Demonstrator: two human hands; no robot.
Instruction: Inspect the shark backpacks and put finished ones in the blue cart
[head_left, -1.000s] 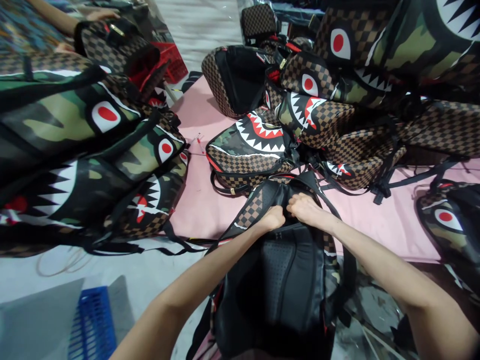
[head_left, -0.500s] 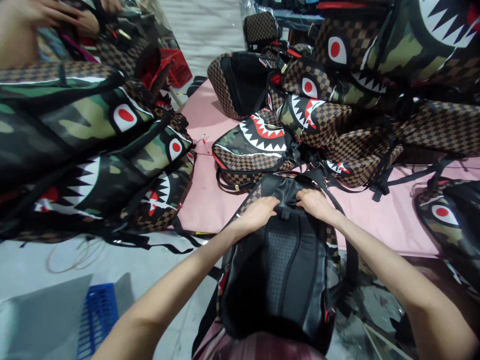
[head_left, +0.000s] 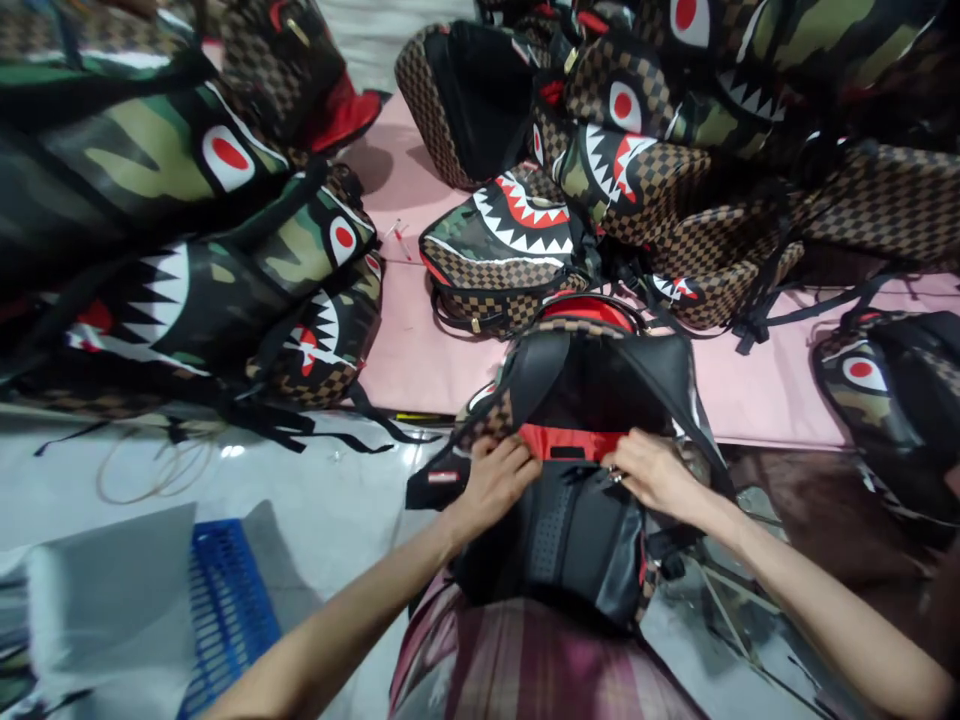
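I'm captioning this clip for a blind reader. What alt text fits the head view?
Two bare hands, left and right, hold open a black backpack on the person's lap, showing its red lining. Beyond it, shark-mouth camo and checkered backpacks pile on a pink table.

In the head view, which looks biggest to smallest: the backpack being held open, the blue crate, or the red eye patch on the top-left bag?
1. Open backpack, gripped at its rim by the left hand and right hand; nearness to the camera enlarges it.
2. Blue crate, partly covered.
3. Red eye patch, clearly smallest.
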